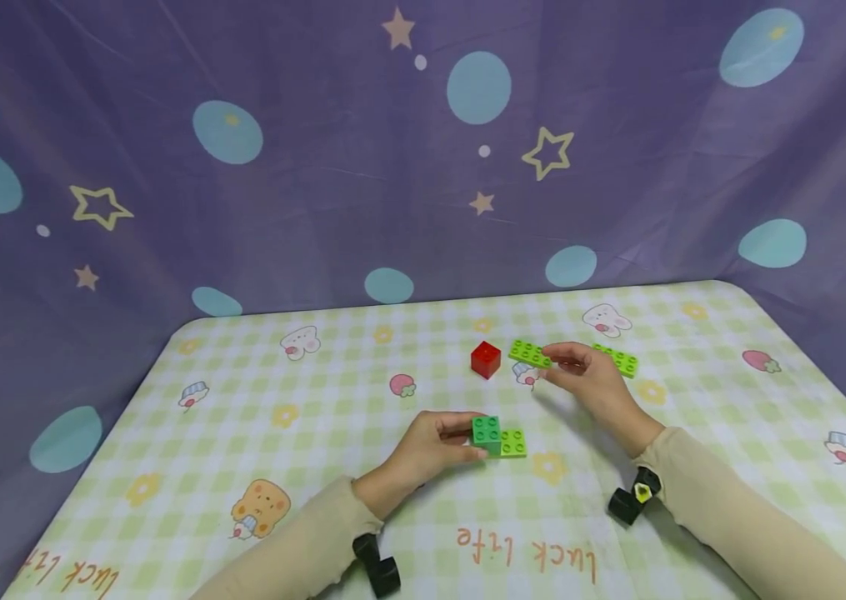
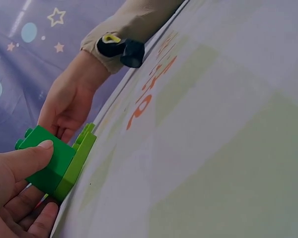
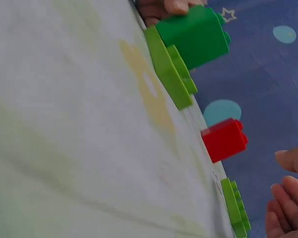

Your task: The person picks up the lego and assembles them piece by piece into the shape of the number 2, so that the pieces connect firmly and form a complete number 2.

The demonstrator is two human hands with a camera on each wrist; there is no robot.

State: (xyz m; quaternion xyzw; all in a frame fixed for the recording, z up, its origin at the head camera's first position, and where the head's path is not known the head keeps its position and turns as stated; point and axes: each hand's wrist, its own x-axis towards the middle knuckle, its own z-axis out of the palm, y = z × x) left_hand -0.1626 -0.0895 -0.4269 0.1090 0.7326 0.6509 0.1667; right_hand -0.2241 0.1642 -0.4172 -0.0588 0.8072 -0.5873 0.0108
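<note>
My left hand [image 1: 433,446] grips a dark green building brick [image 1: 486,436] between thumb and fingers. That brick sits on the left part of a flat lime green brick [image 1: 513,443], whose studs show to its right. The left wrist view shows the thumb against the side of the dark green brick [image 2: 53,161]. My right hand [image 1: 589,379] hovers near the right end of another flat lime brick [image 1: 528,353]. A gap separates its loosely bent fingers from that lime brick [image 3: 234,208] in the right wrist view.
A red brick [image 1: 486,359] stands left of the flat lime brick near my right hand. Another lime brick [image 1: 620,361] lies behind the right hand, partly hidden by it. The checked cloth [image 1: 347,367] covers the table, with a purple curtain [image 1: 302,233] behind.
</note>
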